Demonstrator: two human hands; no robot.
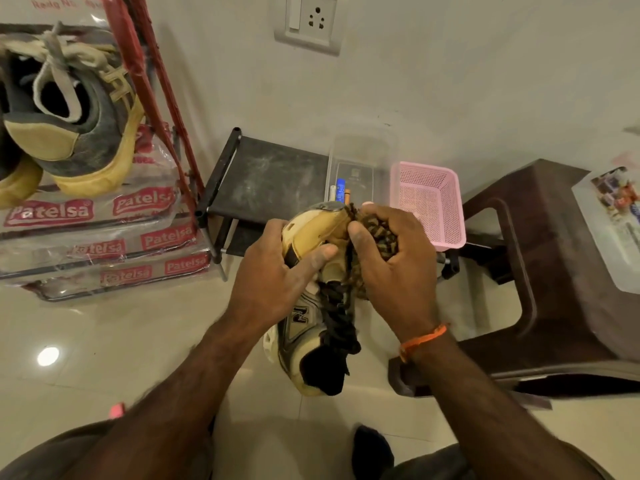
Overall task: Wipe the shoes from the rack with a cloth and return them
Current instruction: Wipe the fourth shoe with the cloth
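Fingers of my left hand (277,268) wrap the toe of the sneaker (311,306), while my right hand (391,251) bunches the patterned cloth (377,233) against it. I hold the shoe in the air above the tiled floor (104,341). Wiping looks mid-way; this shoe must go back on the black rack (270,174). Other sneakers (69,109) wait at the left, a pink basket (429,199) on the rack's right end.

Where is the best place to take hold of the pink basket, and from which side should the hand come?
Probably grip the pink basket by its top rim, coming from above. It stands upright with its mouth open, and the shoe and both hands crowd its left side.
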